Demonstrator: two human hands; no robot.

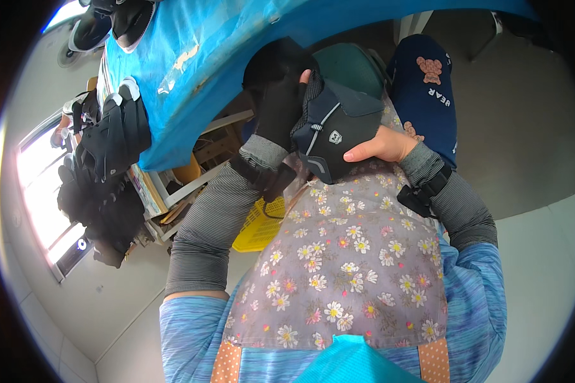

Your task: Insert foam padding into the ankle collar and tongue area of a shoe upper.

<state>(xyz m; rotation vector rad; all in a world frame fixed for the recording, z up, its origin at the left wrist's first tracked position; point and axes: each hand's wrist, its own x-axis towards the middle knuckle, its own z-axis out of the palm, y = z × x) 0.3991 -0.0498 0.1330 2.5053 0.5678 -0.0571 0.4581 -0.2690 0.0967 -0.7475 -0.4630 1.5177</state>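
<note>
A dark navy and black shoe upper (348,124) with a light cord, a small cord toggle and a shield-shaped badge is held over my lap. My left hand (287,105), in a black glove with a bare thumb tip showing, grips its left edge; the other fingers are hidden. On the right side my bare right hand (386,145) clasps the piece, thumb lying across its face and fingers behind it. Just beyond my left hand is a rounded black thing (278,60), its kind unclear. Both forearms wear striped grey sleeves with black straps at the wrists.
A table under blue plastic sheeting (217,38) stretches ahead and left, with black shoes (131,22) on it. More black shoe pieces (112,140) hang at its left end. A yellow basket (260,230) stands below the wooden shelf (214,137). My flowered apron covers my lap.
</note>
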